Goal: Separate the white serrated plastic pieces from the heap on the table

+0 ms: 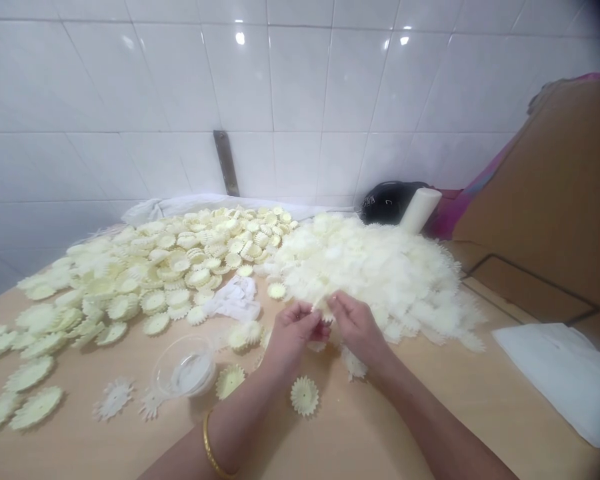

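Pinches one pale flower piece [324,311] between the fingertips of the left hand [293,331] and the right hand [354,325], both curled almost closed around it, low over the middle of the desk [380,433]. Wears a gold bangle [211,453] on the left wrist. Works right at the near foot of the white heap [390,267], spread toward the far right of the desk. Has a single yellow flower [305,395] lying just in front of the wrists, and a clear bowl [186,373] to the left of it.

Farther left, toward the far left corner: the yellow heap [180,260], thinning into loose pieces near the left edge, with a crumpled white bag [236,298] between the two heaps. At the far edge, by the tiled wall: a black object [390,201] and a white cylinder [420,209]. At the right edge: a cardboard box [555,200] and a white sheet [565,377].

Likely risks:
- bending or snapping thin petals through too hard a pinch
- dragging the white heap's rim with the right wrist and mixing it into the loose yellow pieces
- tipping the bowl with the left forearm
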The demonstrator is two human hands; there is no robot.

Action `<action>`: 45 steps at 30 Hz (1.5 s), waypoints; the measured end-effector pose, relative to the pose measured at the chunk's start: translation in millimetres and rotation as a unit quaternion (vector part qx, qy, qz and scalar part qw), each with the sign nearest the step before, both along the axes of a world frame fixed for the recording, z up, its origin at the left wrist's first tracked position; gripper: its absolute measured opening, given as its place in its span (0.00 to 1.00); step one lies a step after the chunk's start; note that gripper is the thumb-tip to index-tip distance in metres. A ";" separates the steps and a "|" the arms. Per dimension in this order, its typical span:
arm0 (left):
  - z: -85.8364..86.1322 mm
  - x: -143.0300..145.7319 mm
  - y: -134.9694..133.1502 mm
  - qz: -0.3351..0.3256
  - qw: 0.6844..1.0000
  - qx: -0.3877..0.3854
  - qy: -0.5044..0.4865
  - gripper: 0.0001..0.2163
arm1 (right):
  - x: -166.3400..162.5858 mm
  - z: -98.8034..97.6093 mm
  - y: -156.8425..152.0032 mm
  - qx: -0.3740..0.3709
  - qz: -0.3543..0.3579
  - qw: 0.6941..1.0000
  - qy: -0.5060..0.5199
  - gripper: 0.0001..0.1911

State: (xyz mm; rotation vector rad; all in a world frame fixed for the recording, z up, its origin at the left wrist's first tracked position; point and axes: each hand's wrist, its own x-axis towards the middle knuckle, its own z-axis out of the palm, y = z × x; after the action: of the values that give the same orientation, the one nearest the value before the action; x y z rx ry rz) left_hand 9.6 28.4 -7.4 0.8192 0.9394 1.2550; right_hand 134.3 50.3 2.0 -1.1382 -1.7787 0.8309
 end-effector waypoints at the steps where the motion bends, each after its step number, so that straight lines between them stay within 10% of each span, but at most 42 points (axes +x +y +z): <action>1: 0.0 0.2 0.1 0.009 1.000 0.002 -0.007 0.09 | -0.2 0.3 -0.2 -0.008 0.001 1.000 0.015 0.13; 16: -1.3 1.6 -3.3 0.004 0.996 0.040 0.079 0.12 | -2.0 -0.3 -3.0 -0.032 0.035 0.999 -0.003 0.19; 27: -7.5 -2.1 1.0 0.071 0.993 0.040 0.090 0.13 | 1.7 7.4 -8.5 0.108 -0.048 0.993 0.025 0.10; 36: -7.4 -2.6 1.5 0.079 0.996 0.003 0.050 0.13 | 1.4 8.8 -6.9 -0.011 0.087 0.995 0.044 0.10; 45: -1.2 -2.1 1.6 -0.010 0.999 -0.012 0.030 0.14 | 5.7 5.8 1.1 -0.072 0.034 0.988 0.134 0.12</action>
State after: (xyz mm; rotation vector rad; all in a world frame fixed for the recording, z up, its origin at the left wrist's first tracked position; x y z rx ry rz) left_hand 7.5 30.0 -8.6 0.8490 0.9914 1.2049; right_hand 140.0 51.3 7.8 -1.0077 -1.5610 1.1139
